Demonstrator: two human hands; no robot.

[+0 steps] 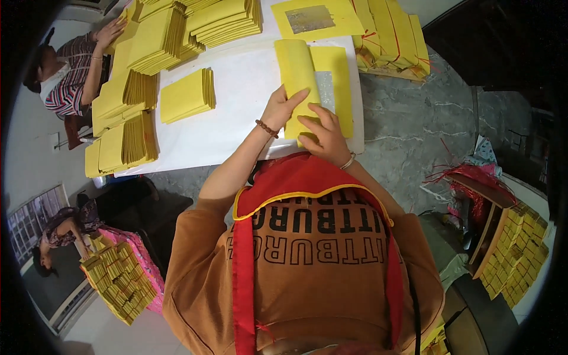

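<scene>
Two hands fold a yellow sheet at the near edge of the white counter.

The left hand (283, 106) lies with its grip spread, fingers flat on the folded-over flap of the yellow paper sheet (307, 83), thumb pointing up along it. The right hand (324, 133) is just beside it, its grip also spread, fingertips pressing the sheet's near end down. The sheet's long axis runs away from the person, from the hands toward the far side of the counter (242, 100). It is bright yellow, its left half turned over into a rounded fold, with a strip of silver foil (325, 89) showing along the middle. Beyond it lies another yellow sheet with a silver square (313, 18). Stacks of yellow paper (188, 94) sit to the left, where another person's hand (109, 31) rests on a pile.
</scene>
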